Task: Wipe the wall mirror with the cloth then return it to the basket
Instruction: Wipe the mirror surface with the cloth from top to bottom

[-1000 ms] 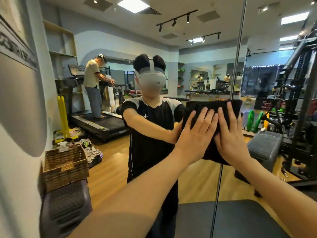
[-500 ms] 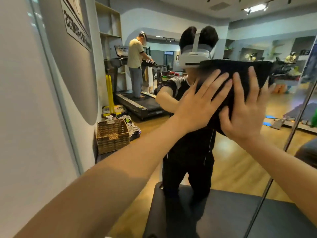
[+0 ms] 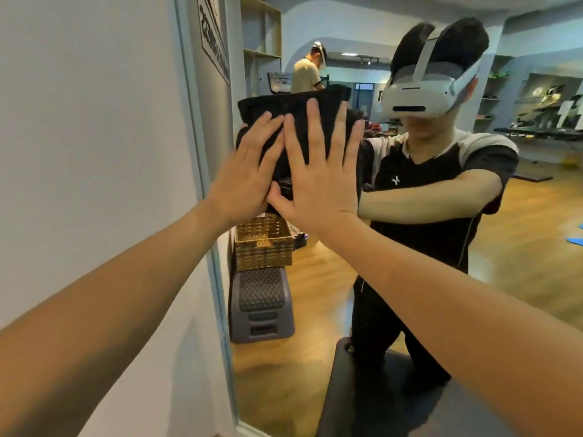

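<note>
A black cloth (image 3: 293, 111) is pressed flat against the wall mirror (image 3: 520, 247) near the mirror's left edge, at head height. My left hand (image 3: 243, 171) and my right hand (image 3: 318, 171) lie side by side on the cloth, palms flat and fingers spread, pinning it to the glass. The woven basket (image 3: 263, 244) shows only as a reflection, low at the mirror's left edge, on top of a dark step stool (image 3: 262, 301). My own reflection fills the mirror to the right of the cloth.
The white wall (image 3: 94, 152) and the mirror's pale frame (image 3: 202, 171) are at the left. A dark padded bench (image 3: 378, 392) stands below, close to the glass. Another person on a treadmill (image 3: 304, 74) and gym gear appear in the reflection.
Both hands have slid the cloth leftward across the mirror, from the seam between panels to the left edge. My view has turned left with it.
</note>
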### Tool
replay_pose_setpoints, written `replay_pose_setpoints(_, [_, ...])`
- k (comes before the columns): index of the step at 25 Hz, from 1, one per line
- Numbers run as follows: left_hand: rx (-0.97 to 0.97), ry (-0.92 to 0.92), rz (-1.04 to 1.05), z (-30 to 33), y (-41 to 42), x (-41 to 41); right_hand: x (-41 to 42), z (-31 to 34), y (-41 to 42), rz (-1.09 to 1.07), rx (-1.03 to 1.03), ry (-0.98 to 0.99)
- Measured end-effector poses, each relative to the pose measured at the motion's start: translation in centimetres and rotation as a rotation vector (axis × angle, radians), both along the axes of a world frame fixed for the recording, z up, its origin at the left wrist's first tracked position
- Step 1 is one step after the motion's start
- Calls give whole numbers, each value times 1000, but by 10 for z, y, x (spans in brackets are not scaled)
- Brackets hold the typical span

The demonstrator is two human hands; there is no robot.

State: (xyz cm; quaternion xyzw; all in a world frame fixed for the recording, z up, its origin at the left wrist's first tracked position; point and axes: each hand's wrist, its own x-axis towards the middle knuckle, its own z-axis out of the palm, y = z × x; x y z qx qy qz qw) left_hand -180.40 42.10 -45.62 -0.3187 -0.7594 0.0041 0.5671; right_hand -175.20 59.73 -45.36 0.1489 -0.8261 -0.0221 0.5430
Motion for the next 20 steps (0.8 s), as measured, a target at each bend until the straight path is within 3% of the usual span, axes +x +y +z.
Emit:
replay_pose_setpoints(4, [7,-32,62,-23,-84,-21,-30,-17,-77,47,81,-18])
replay_pose_setpoints(8, [57,-66,44,-62,-107,-31,-43,-54,-107,66,107,-48])
replay_pose_setpoints(12, [119,-66,46,-86,-96,-27,-38,-71,-100,75,149,-68])
replay_pose_setpoints(16, [106,-217,129,-127,-73,-2,-27,-107,-72,77,218,-130])
replay_pose_setpoints(20, [38,-336,41,-170,-11,34,-1,-153,1,68,241,-111])
